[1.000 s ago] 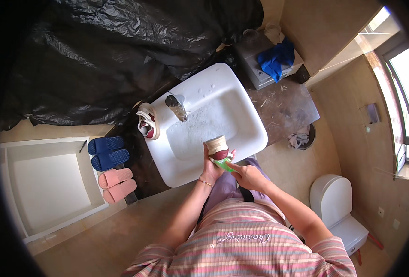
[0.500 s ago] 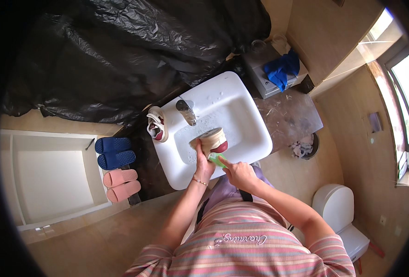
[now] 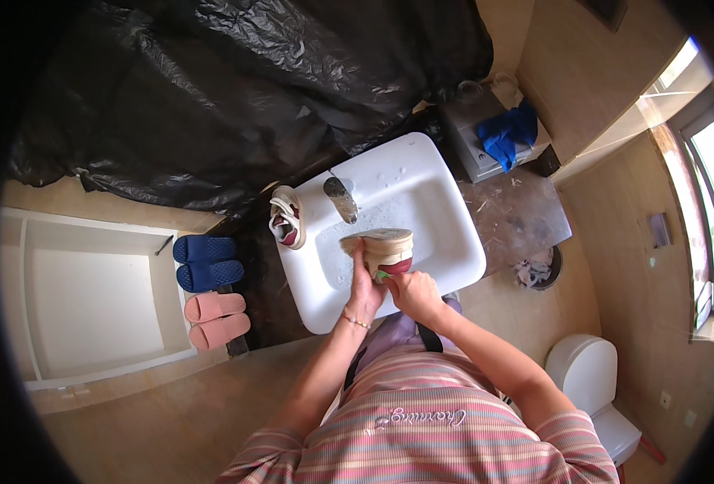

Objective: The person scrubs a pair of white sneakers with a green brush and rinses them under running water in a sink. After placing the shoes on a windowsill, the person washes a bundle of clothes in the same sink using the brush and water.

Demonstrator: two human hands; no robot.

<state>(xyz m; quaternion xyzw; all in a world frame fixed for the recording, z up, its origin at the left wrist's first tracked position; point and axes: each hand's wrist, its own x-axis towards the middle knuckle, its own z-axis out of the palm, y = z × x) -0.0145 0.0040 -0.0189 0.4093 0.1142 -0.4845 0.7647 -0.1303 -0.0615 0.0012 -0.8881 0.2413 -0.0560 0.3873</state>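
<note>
Over the front part of a white sink (image 3: 302, 302), my left hand (image 3: 363, 284) grips a white and dark-red sneaker (image 3: 383, 244), its sole turned upward. My right hand (image 3: 416, 294) is closed on a small green brush (image 3: 382, 275), pressed to the underside of the shoe near its dark-red heel. Most of the brush is hidden by my fingers and the shoe. Another white and dark-red sneaker (image 3: 287, 218) rests on the sink's left rim, next to the faucet (image 3: 341, 200). Soapy water stands in the basin.
Blue slippers (image 3: 209, 263) and pink slippers (image 3: 216, 319) lie left of the sink, by a white open cabinet (image 3: 95, 298). A blue cloth (image 3: 507, 135) drapes over a grey box (image 3: 471, 141) at the back right. A bin (image 3: 547, 268) and a toilet (image 3: 587, 373) are to the right.
The sneaker has tilted so its sole shows more level. My right hand has come closer to my left with the brush, which is now mostly covered. The whole view has shifted slightly.
</note>
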